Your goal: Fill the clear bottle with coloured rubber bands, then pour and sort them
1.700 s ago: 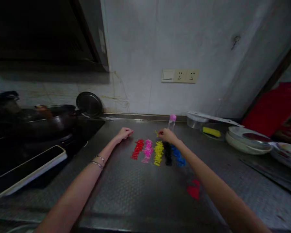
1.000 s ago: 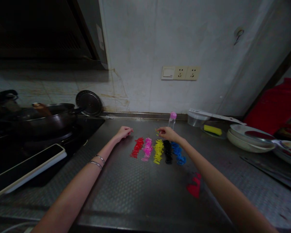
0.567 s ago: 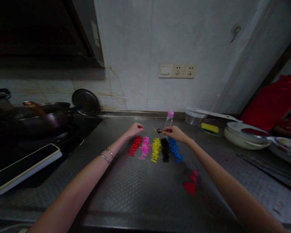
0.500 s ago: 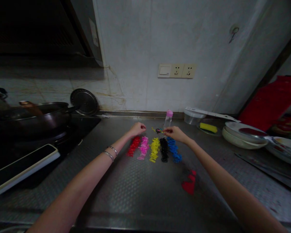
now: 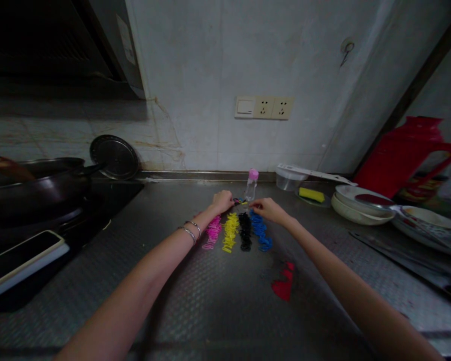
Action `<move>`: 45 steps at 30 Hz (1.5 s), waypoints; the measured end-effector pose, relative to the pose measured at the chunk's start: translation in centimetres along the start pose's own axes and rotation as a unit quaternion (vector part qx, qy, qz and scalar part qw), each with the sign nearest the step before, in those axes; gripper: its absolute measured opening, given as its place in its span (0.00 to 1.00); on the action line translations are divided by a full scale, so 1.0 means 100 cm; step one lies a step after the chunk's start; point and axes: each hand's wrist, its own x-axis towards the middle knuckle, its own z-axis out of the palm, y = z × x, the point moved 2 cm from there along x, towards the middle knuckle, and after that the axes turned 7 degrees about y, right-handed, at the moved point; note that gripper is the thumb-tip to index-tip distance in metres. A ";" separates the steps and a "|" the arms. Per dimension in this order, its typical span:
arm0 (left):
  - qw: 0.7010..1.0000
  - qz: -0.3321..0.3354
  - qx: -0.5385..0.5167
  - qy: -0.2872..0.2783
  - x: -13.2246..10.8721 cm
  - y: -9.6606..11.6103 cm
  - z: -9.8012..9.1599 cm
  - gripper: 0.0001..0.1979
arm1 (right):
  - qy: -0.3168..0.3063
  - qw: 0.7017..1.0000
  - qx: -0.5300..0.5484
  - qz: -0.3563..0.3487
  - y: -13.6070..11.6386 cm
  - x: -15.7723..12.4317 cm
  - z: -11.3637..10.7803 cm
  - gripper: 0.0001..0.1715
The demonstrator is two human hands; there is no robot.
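My left hand is closed in a pinch at the left end of a small cluster of mixed-colour rubber bands. Just right of that cluster, the fingertips of my right hand are pressed together; what they hold is too small to make out. Below the hands lie heaps of small rubber bands: pink, yellow, black and blue. My left wrist and hand hide most of the red heap. A clear bottle with a pink cap stands behind the cluster.
Red scraps lie on the metal counter. At right are a clear tub, a yellow sponge, stacked bowls and a red thermos. A pan and a phone-like device are at left.
My left hand has moved right, from beside the cluster to its left end, now covering the red heap. My right fingers have shifted slightly right, away from the cluster. The view has turned a little right.
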 end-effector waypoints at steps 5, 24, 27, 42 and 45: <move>0.999 -0.024 -0.024 0.003 0.000 -0.005 0.004 0.10 | -0.005 0.996 -0.084 0.030 -0.004 0.008 0.000 0.17; 0.943 0.061 -0.310 -0.109 -0.016 -0.034 -0.018 0.12 | -0.035 0.982 -0.180 0.044 -0.017 0.036 0.018 0.14; 0.962 0.012 -0.266 -0.064 -0.004 -0.042 -0.015 0.12 | -0.038 0.981 -0.185 0.048 -0.019 0.038 0.019 0.14; 0.995 0.050 -0.079 -0.029 0.030 -0.043 0.003 0.16 | -0.017 0.993 -0.118 0.008 -0.027 0.035 0.011 0.12; 0.996 0.061 -0.048 -0.046 0.028 -0.038 -0.001 0.13 | -0.035 0.999 -0.034 -0.015 -0.038 0.029 0.007 0.12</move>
